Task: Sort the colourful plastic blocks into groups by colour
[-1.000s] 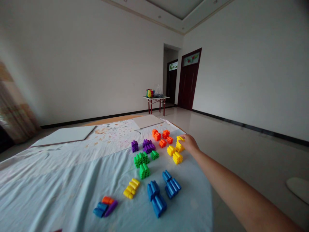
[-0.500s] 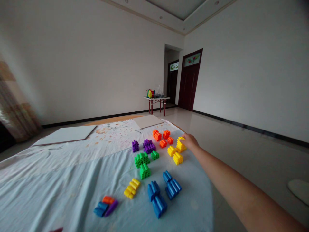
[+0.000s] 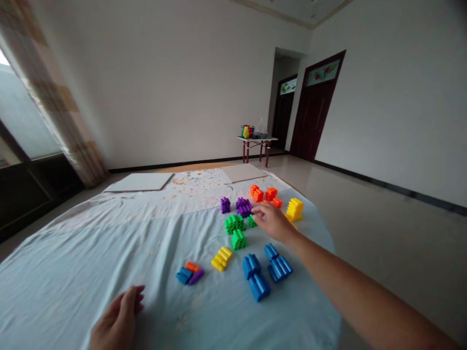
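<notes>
Right hand [image 3: 272, 221]: fingers bent, at the small green stack [image 3: 251, 221]; grip and contact cannot be determined. Left hand [image 3: 118, 316]: loosely half-open at near left, nothing visible in it. On the bench [image 3: 160, 253], purple stacks [image 3: 243, 207] lie just beyond the green, the tall yellow stack [image 3: 295, 210] to the right, blue pieces [image 3: 259, 286] nearer.

Small plastic pieces lie in colour groups on the cloth [image 3: 156, 257], with bundled orange pieces [image 3: 257, 193] farthest back, purple pieces [image 3: 243, 207] and stacked yellow pieces [image 3: 294, 210] nearer, ribbed green pieces [image 3: 234, 223] in the middle, partly hidden, and glossy blue pieces [image 3: 259, 286] lying sideways in front.
</notes>
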Tool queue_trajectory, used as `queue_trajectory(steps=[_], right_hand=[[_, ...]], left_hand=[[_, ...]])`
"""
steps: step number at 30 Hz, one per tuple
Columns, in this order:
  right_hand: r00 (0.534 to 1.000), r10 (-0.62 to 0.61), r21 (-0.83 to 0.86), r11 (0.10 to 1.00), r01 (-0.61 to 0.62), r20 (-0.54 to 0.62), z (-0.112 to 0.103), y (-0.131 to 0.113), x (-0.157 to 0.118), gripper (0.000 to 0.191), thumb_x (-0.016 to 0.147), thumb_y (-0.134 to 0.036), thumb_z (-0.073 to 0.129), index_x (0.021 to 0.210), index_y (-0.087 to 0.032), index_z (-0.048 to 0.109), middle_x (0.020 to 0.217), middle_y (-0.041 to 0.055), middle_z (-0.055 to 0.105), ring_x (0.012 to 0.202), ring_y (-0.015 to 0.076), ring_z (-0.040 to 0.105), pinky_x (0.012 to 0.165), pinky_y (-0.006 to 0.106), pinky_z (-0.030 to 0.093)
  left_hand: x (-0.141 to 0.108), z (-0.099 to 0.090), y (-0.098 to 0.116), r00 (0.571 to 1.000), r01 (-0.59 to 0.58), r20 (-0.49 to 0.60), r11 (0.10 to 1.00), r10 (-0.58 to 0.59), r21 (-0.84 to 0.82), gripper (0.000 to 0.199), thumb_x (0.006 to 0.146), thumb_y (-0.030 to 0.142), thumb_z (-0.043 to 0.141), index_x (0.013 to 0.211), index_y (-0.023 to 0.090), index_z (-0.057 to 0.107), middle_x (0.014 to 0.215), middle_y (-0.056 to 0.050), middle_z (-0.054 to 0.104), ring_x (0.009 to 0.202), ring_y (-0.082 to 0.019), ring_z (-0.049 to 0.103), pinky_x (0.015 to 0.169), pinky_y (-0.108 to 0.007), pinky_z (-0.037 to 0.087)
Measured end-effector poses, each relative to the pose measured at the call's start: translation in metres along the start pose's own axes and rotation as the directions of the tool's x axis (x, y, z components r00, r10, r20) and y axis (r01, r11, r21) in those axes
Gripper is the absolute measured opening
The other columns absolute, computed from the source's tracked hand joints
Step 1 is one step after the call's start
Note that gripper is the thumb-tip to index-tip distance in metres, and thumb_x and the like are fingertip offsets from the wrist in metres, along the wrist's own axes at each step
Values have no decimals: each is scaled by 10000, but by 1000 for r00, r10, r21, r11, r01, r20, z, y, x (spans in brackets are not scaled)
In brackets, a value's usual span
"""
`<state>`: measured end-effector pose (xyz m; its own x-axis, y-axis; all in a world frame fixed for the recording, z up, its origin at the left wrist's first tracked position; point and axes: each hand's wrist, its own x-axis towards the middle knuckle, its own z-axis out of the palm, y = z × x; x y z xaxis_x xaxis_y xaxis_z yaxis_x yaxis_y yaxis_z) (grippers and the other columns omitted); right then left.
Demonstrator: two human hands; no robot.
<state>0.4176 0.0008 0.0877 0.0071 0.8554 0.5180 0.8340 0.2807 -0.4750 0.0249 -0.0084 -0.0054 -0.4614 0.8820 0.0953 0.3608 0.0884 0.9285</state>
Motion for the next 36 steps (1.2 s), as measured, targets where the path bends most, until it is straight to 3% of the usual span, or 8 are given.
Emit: queue_trajectory(steps=[6,13,22,24,26,28,31,36], right_hand=[[889,-120,-76,983,170,441,58,-78,-16,235,791,-270,581,995,-179,656,956,74,675,922,192,614,802,280,459],[816,-72,-352,878,325,574,92,-100,-22,188,804,-244,548,905,-135,665,900,138,672,893,257,615,748,348,468],[618,-477,163,854,494,626,94,-87,-41,417,749,-68,532,1139,-200,604,1070,63,650,1008,173,565,909,285,408],[676,-443,152,882,446,589,90,-90,-44,400,765,-97,533,1148,-190,599,1103,75,633,1036,172,557,917,277,409],[785,-289,8,940,341,548,85,-98,-46,314,805,-231,555,1108,-174,616,1061,103,635,1021,208,568,877,308,439],[833,-112,-159,960,232,542,82,-107,-47,344,806,-422,567,1016,-161,645,985,126,650,966,255,594,813,355,469],[791,1,-279,936,215,612,85,-116,-50,395,757,-488,602,951,-148,655,931,143,666,885,283,625,744,380,487],[659,-305,-10,904,428,687,94,-109,-53,293,752,-232,586,1038,-193,640,983,87,662,944,224,608,823,324,458]], left_hand=[[-5,-2,8,995,88,55,992,-83,-92,555,575,656,553,836,179,668,710,-36,667,724,-227,606,685,-326,477],[-2,0,-4,994,81,87,985,-68,-155,546,611,651,549,844,170,655,720,-32,651,684,-202,590,667,-309,467],[-8,0,8,994,77,84,983,-63,-169,511,633,625,533,819,163,650,688,-28,633,657,-195,574,651,-307,461],[-8,0,8,994,82,84,981,-68,-178,508,637,618,537,828,161,649,692,-28,632,657,-193,572,649,-305,459],[-8,0,6,994,76,87,980,-60,-186,503,641,612,542,832,159,649,695,-29,630,661,-194,572,651,-306,458],[-6,0,2,994,65,93,980,-49,-187,502,643,612,544,831,159,649,700,-30,630,663,-194,572,659,-309,458],[-5,0,0,994,70,95,980,-53,-184,512,643,617,543,845,159,650,720,-36,639,676,-200,577,679,-319,458],[-7,-1,4,993,91,92,979,-75,-185,517,618,622,555,837,163,654,725,-39,647,692,-205,584,684,-316,458]])
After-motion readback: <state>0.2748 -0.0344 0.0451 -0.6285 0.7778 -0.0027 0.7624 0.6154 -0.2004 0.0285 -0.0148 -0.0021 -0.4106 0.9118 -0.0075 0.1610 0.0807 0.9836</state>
